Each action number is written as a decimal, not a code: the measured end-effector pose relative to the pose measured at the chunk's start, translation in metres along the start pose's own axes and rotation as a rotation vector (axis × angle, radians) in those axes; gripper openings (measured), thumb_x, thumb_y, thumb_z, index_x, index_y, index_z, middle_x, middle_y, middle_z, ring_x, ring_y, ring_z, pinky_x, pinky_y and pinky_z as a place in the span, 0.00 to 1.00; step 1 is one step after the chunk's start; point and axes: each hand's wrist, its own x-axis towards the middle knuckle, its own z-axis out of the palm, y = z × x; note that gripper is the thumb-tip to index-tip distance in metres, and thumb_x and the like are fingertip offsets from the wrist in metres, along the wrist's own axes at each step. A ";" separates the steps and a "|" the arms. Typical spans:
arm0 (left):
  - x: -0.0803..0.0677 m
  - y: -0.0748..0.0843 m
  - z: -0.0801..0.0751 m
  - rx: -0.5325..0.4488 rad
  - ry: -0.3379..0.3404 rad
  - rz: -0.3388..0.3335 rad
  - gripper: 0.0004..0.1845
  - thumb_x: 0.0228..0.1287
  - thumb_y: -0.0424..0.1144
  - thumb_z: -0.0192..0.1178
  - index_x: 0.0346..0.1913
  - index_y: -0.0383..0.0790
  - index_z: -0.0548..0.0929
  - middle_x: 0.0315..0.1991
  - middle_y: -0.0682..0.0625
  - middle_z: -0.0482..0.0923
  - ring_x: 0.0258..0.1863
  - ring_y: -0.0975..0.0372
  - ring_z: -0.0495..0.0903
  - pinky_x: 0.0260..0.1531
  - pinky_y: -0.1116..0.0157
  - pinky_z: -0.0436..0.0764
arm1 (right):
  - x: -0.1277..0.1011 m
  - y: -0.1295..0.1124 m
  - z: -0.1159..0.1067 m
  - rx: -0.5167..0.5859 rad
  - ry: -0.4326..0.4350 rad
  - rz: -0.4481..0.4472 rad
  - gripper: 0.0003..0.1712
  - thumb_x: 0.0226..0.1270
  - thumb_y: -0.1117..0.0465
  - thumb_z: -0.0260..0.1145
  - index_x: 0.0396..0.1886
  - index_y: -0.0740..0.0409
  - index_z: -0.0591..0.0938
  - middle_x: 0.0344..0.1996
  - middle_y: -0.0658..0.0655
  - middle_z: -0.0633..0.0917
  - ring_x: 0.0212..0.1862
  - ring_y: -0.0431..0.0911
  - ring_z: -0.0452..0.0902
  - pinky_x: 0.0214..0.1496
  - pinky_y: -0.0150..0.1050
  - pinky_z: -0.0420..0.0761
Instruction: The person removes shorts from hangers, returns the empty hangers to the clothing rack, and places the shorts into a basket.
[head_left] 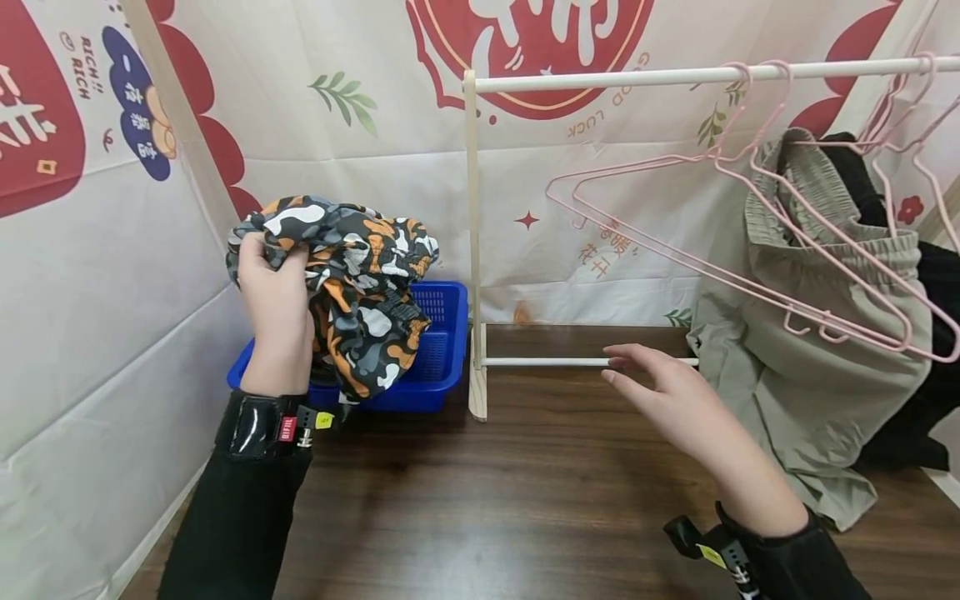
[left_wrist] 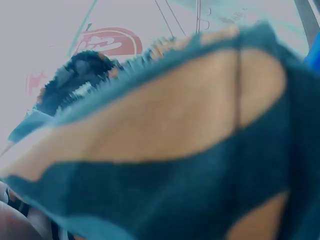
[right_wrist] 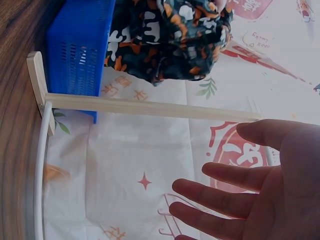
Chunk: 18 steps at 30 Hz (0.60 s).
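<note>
A camouflage-patterned garment (head_left: 367,292) in grey, orange, black and white hangs bunched from my left hand (head_left: 276,321), which grips its upper edge between thumb and fingers. Gathered elastic shows along parts of it, but its full shape is hidden in the folds. Close up, the cloth (left_wrist: 150,110) fills most of the left wrist view. Below it stands a blue plastic basket (head_left: 442,350). My right hand (head_left: 675,400) is held in the air in front of the rack, fingers extended and spread, touching nothing; the right wrist view shows the bare palm (right_wrist: 295,195).
A rack with a white rail (head_left: 630,77) and wooden post (head_left: 472,250) stands on the brown wooden surface (head_left: 450,500). Pink hangers (head_left: 675,258) hang from the rail. Grey-green trousers (head_left: 810,375) and black clothing (head_left: 945,283) hang at the right. Printed cloth walls (head_left: 300,125) enclose the space.
</note>
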 end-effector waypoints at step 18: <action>0.013 -0.044 0.033 -0.353 0.194 -0.329 0.19 0.71 0.28 0.53 0.63 0.41 0.68 0.62 0.49 0.67 0.60 0.59 0.70 0.53 0.65 0.74 | 0.004 -0.004 0.003 0.002 -0.005 0.011 0.30 0.73 0.41 0.55 0.63 0.57 0.75 0.54 0.60 0.81 0.61 0.60 0.71 0.57 0.60 0.68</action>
